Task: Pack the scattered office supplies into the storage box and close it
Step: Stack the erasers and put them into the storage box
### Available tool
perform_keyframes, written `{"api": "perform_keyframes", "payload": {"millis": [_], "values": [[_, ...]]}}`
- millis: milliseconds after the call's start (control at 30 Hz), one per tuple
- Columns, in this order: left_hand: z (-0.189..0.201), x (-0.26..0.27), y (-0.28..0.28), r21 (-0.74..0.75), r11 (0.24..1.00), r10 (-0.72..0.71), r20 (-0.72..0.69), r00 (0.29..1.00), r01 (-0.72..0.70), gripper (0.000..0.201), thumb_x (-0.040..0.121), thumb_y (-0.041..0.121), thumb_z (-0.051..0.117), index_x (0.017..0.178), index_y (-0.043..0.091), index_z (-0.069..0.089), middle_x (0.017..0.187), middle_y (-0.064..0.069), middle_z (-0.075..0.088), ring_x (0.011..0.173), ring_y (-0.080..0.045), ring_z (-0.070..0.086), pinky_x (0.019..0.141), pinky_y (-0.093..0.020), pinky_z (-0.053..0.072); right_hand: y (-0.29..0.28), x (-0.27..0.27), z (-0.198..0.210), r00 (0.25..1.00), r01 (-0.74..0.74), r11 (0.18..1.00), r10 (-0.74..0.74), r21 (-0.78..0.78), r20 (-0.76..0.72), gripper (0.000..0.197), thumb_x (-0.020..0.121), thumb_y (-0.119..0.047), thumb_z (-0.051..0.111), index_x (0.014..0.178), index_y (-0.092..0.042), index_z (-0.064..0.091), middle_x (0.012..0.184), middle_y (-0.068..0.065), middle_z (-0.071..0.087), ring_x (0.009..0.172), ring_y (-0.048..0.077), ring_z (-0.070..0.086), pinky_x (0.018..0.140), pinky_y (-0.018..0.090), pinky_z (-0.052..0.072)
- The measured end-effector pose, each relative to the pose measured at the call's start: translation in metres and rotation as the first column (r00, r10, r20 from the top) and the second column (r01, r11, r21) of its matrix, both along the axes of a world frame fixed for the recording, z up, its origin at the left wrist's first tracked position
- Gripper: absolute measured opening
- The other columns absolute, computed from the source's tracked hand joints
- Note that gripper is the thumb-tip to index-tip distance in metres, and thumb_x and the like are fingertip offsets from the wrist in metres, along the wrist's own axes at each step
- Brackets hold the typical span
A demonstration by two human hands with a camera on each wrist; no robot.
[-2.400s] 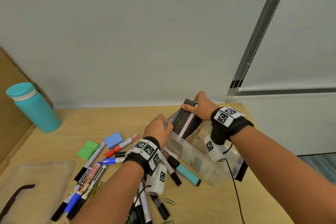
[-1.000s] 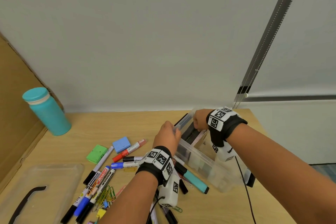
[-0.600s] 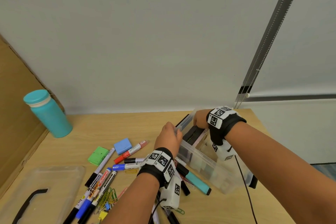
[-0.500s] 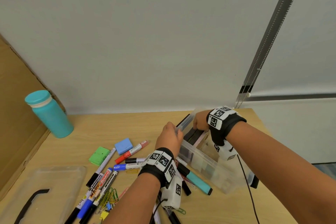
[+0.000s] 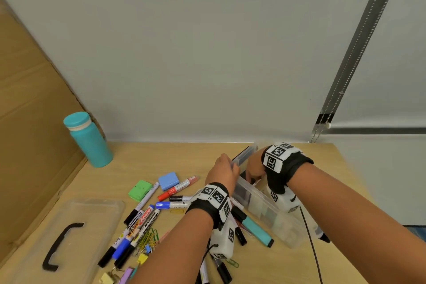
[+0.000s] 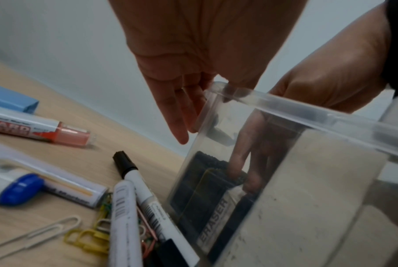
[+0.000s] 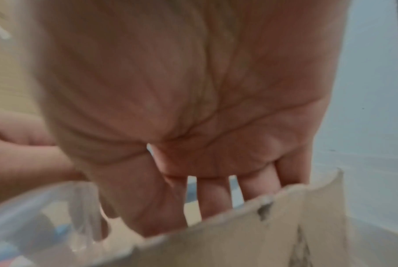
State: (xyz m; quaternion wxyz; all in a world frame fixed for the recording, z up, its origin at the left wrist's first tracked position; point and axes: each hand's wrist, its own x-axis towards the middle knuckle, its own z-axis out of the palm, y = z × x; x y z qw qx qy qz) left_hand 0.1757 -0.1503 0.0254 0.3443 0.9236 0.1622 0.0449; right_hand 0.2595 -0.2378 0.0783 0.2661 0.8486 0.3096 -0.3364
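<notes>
inside, r fingers (image 6: 237,157) straight on eraser (image 6: 212,221)

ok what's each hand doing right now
Left hand: grips the storage box corner.
Right hand: open, fingertips on the whiteboard eraser inside it.

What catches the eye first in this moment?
Both hands meet at the clear storage box on the right: the left hand holds a corner while the right hand reaches inside, fingers on a black eraser. Left of it, markers and paper clips lie scattered, with a teal bottle at far left.
</notes>
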Motion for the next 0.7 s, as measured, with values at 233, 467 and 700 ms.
{"api": "perform_keyframes", "payload": {"millis": [233, 467, 700], "values": [[0.008, -0.002, 0.0, 0.072, 0.997, -0.021, -0.063, 0.998, 0.026, 0.029, 0.098, 0.035, 0.035, 0.108, 0.011, 0.049, 0.105, -0.01, 0.059, 0.08, -0.024, 0.055, 0.07, -0.033, 0.043, -0.005, -0.01, -0.009, 0.993, -0.007, 0.993, -0.006, 0.117, 0.117, 0.038, 0.096, -0.033, 0.045, 0.127, -0.017, 0.059, 0.125, 0.003, 0.062, 0.114, 0.021, 0.058, 0.099, 0.033, 0.044], [0.008, -0.07, 0.055, -0.053, 0.998, -0.043, 0.068, 0.997, 0.046, 0.033, 0.098, 0.03, 0.044, 0.128, 0.02, 0.048, 0.124, 0.003, 0.05, 0.108, -0.012, 0.054, 0.096, -0.03, 0.046, -0.023, -0.042, 0.017, 0.966, 0.135, 0.876, -0.22, 0.463, 0.136, 0.04, 0.1, -0.012, 0.037, 0.138, -0.008, 0.046, 0.142, 0.01, 0.047, 0.128, 0.026, 0.047, 0.103, 0.032, 0.036], [-0.023, -0.144, 0.167, 0.007, 0.992, 0.127, 0.054, 0.99, -0.128, 0.025, 0.089, 0.017, 0.058, 0.114, 0.022, 0.059, 0.118, -0.004, 0.056, 0.112, -0.023, 0.055, 0.101, -0.04, 0.044, 0.0, -0.102, 0.022, 0.903, -0.086, 0.567, -0.303, 0.819, 0.304, 0.033, 0.094, -0.022, 0.041, 0.122, -0.021, 0.057, 0.121, 0.002, 0.06, 0.108, 0.022, 0.056, 0.086, 0.036, 0.049]]}}
